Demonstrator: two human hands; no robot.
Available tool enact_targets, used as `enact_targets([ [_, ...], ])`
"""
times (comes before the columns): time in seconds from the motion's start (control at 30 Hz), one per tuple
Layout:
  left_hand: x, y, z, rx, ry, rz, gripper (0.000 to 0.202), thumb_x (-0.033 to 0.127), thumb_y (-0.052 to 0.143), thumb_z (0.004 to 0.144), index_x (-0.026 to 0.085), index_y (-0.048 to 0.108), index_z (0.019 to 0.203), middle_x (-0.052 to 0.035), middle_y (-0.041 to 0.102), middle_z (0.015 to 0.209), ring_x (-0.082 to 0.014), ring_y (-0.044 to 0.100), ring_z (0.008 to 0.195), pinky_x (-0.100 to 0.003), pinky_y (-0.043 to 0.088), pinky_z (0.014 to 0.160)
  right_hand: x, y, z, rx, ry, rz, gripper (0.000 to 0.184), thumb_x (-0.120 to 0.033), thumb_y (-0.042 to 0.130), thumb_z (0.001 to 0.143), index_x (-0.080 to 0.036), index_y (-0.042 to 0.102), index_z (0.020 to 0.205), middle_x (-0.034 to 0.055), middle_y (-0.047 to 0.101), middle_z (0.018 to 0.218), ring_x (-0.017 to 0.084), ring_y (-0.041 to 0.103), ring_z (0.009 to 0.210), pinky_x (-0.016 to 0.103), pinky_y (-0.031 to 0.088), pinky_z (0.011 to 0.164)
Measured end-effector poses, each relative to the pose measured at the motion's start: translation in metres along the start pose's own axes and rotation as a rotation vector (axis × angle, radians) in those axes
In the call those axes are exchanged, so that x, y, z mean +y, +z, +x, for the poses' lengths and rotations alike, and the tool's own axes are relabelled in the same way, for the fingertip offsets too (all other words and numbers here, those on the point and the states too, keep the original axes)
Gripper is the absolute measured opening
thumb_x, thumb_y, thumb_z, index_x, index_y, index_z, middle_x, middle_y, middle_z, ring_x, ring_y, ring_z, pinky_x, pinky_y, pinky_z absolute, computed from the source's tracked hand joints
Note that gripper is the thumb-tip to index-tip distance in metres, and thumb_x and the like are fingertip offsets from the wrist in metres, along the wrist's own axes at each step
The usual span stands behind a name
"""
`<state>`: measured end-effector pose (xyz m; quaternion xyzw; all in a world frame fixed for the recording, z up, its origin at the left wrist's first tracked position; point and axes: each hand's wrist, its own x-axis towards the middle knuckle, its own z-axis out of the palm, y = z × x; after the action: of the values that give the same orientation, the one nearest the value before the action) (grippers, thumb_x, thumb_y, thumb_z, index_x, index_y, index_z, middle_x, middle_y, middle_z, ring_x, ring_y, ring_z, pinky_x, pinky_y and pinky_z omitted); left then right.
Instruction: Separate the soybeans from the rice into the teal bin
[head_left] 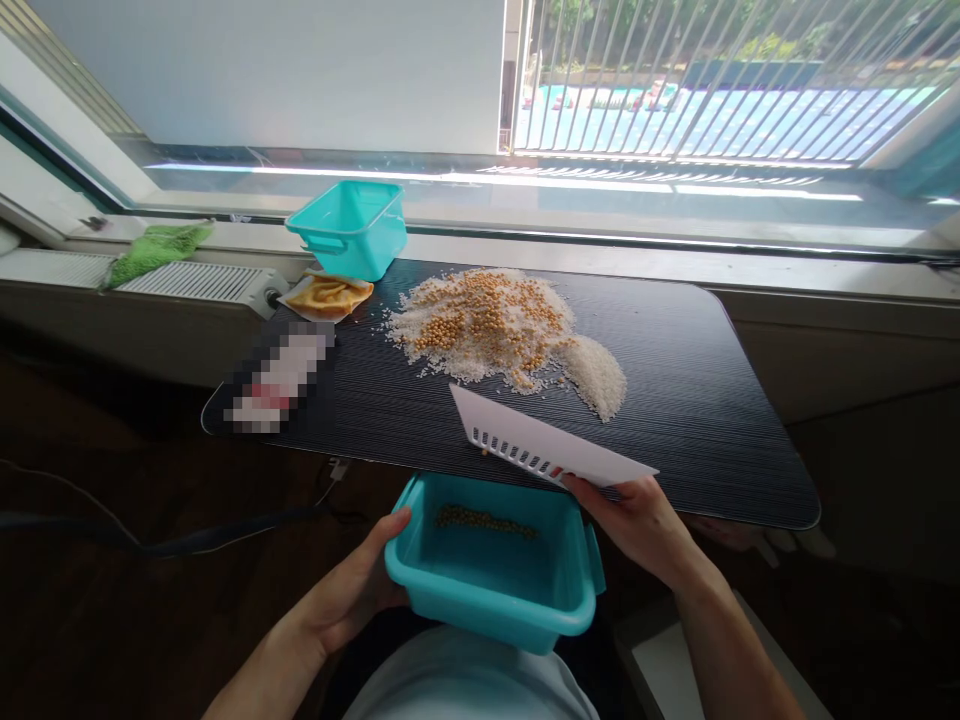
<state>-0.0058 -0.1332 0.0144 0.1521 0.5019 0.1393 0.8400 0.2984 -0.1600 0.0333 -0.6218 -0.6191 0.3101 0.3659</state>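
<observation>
My left hand (367,572) grips the left rim of a turquoise plastic bin (487,597), thumb over the edge. The bin is held at the table's front edge, against my body, and some peas or similar round seeds (486,521) lie along its far side. In my right hand (645,520) is a white plastic sheet (551,440) with a row of slots, tilted above the front of the table beside the bin's far rim. Past it, a pile of white rice mixed with yellow peas (487,325) spreads on the table, a smaller rice heap (596,375) adjoining on the right.
A second turquoise bin (367,240) stands at the table's back left, by the windowsill. A folded yellow cloth (330,295) lies in front of it. Farther left, a green bag (161,250) rests on the radiator (202,282). The dark table (675,400) has rounded corners.
</observation>
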Motion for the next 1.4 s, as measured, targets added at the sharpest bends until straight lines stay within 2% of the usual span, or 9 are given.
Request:
enact_targets([
  [0.07, 0.0, 0.0, 0.0, -0.026, -0.003, 0.004, 0.069, 0.061, 0.053, 0.081, 0.017, 0.052, 0.134, -0.0128, 0.068, 0.122, -0.0326, 0.058, 0.116, -0.04, 0.048, 0.09, 0.0, -0.005, -0.004, -0.074, -0.005, 0.013, 0.022, -0.033, 0.062, 0.083, -0.024, 0.075, 0.098, -0.0013, 0.076, 0.09, 0.024, 0.072, 0.082, 0.035, 0.06, 0.075],
  [0.13, 0.001, 0.0, -0.001, -0.051, -0.004, 0.009, 0.068, 0.061, 0.051, 0.082, 0.017, 0.052, 0.134, -0.0128, 0.068, 0.122, -0.0321, 0.059, 0.114, -0.04, 0.049, 0.09, 0.0, -0.011, -0.004, -0.042, -0.01, 0.036, 0.02, -0.033, 0.062, 0.082, -0.023, 0.076, 0.094, -0.0005, 0.077, 0.088, 0.023, 0.072, 0.079, 0.034, 0.06, 0.073],
  [0.3, 0.002, 0.002, 0.0, 0.001, -0.004, 0.014, 0.071, 0.061, 0.052, 0.081, 0.019, 0.048, 0.137, -0.012, 0.068, 0.121, -0.032, 0.058, 0.116, -0.04, 0.05, 0.088, 0.007, -0.022, 0.012, 0.349, 0.108, 0.012, 0.023, -0.037, 0.066, 0.077, -0.019, 0.077, 0.087, 0.0047, 0.076, 0.089, 0.027, 0.072, 0.082, 0.037, 0.059, 0.077],
  [0.43, 0.001, 0.004, -0.001, 0.023, -0.007, 0.009, 0.071, 0.059, 0.054, 0.081, 0.021, 0.044, 0.14, -0.011, 0.07, 0.118, -0.0311, 0.059, 0.115, -0.039, 0.05, 0.087, 0.014, -0.025, 0.022, 0.434, 0.173, -0.001, 0.027, -0.039, 0.068, 0.075, -0.016, 0.077, 0.088, 0.006, 0.077, 0.085, 0.027, 0.072, 0.083, 0.037, 0.058, 0.078],
  [0.6, 0.002, 0.004, 0.0, 0.024, -0.001, 0.0, 0.069, 0.057, 0.052, 0.083, 0.023, 0.04, 0.142, -0.0103, 0.07, 0.117, -0.0306, 0.061, 0.113, -0.039, 0.051, 0.086, 0.013, -0.024, 0.021, 0.414, 0.184, 0.044, 0.027, -0.039, 0.07, 0.073, -0.017, 0.077, 0.087, 0.0058, 0.077, 0.086, 0.027, 0.072, 0.081, 0.036, 0.058, 0.076],
  [0.87, 0.002, 0.005, 0.0, 0.029, -0.01, -0.001, 0.061, 0.053, 0.052, 0.083, 0.021, 0.048, 0.136, -0.0104, 0.069, 0.118, -0.0309, 0.058, 0.117, -0.039, 0.051, 0.087, 0.013, -0.022, 0.025, 0.412, 0.186, 0.063, 0.027, -0.038, 0.069, 0.074, -0.016, 0.077, 0.087, 0.0056, 0.077, 0.086, 0.027, 0.072, 0.081, 0.037, 0.058, 0.076],
  [1.03, 0.003, 0.004, 0.0, 0.026, -0.007, 0.0, 0.062, 0.056, 0.051, 0.084, 0.021, 0.048, 0.135, -0.0107, 0.069, 0.118, -0.0306, 0.058, 0.117, -0.039, 0.051, 0.087, 0.012, -0.023, 0.026, 0.337, 0.192, 0.092, 0.028, -0.039, 0.07, 0.073, -0.016, 0.077, 0.086, 0.006, 0.077, 0.085, 0.027, 0.072, 0.08, 0.036, 0.058, 0.075],
  [1.23, 0.002, 0.003, 0.0, 0.019, -0.005, 0.008, 0.066, 0.059, 0.051, 0.083, 0.021, 0.047, 0.137, -0.0112, 0.068, 0.12, -0.0312, 0.059, 0.114, -0.04, 0.051, 0.086, 0.013, -0.026, 0.02, 0.333, 0.195, 0.107, 0.032, -0.043, 0.07, 0.074, -0.016, 0.077, 0.089, 0.0063, 0.076, 0.088, 0.027, 0.071, 0.084, 0.037, 0.058, 0.08],
  [1.4, 0.001, 0.002, 0.001, 0.006, -0.008, 0.006, 0.067, 0.059, 0.052, 0.082, 0.022, 0.046, 0.137, -0.0104, 0.067, 0.122, -0.0302, 0.06, 0.11, -0.039, 0.051, 0.086, 0.012, -0.029, 0.009, 0.245, 0.153, 0.122, 0.028, -0.043, 0.069, 0.076, -0.019, 0.077, 0.087, 0.0049, 0.076, 0.089, 0.027, 0.071, 0.085, 0.038, 0.058, 0.082],
])
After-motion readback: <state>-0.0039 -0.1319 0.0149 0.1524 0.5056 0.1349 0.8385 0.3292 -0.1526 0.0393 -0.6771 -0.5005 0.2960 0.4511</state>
